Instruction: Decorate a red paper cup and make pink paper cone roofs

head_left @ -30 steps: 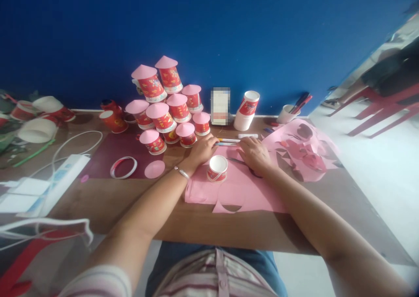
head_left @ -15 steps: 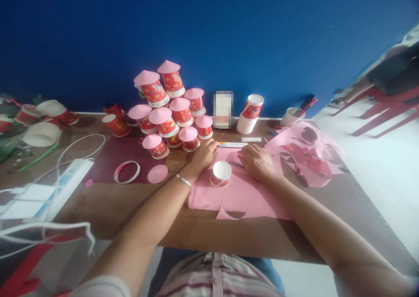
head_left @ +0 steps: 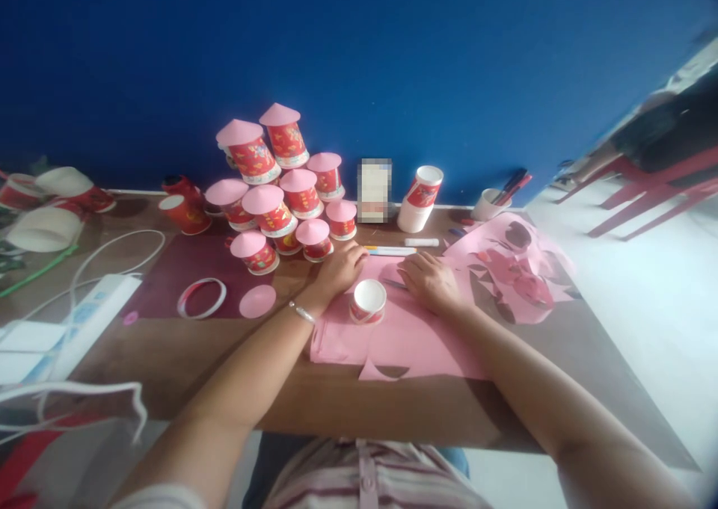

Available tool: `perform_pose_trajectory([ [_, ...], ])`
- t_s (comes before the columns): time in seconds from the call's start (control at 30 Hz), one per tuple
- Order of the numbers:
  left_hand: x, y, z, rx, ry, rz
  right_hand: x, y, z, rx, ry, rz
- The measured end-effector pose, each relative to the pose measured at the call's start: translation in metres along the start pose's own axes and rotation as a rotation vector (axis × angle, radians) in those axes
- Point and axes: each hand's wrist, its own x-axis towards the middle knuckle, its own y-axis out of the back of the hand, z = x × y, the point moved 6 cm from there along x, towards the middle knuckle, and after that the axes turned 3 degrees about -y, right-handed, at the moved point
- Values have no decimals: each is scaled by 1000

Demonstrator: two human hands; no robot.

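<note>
My left hand (head_left: 343, 267) rests on the table at the left edge of the pink paper (head_left: 415, 337), fingers loosely bent and holding nothing I can see. Its fingertips lie by the end of a white pen (head_left: 390, 251). On the paper, my right hand (head_left: 431, 277) lies palm down, fingers stretched out. A thin dark tool (head_left: 395, 283) shows partly beside its fingers; I cannot tell its kind. Between my forearms a short red-and-white paper cup piece (head_left: 369, 302) stands upright, its white inside facing up. Neither hand touches it.
Several red paper cups with pink cone roofs (head_left: 263, 200) stand at left. A paper disc (head_left: 257, 300), cup ring (head_left: 202, 298) and power strip (head_left: 95, 322) lie nearer left. Stacked cups (head_left: 420, 199), a marker (head_left: 422, 242), a pen cup (head_left: 488, 204) and pink scraps (head_left: 530, 277) are at right.
The whole scene sits slightly farther left in the picture, as the camera has turned a little. Both hands keep their places on the table and paper.
</note>
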Motion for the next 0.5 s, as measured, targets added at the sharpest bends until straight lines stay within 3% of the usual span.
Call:
perform_pose_trajectory([
  [0.23, 6, 1, -3, -25, -29, -2, 3, -7, 21, -4, -184, -22],
  [0.5, 12, 16, -1, -60, -62, -16, 4, -17, 72, -19, -341, -15],
])
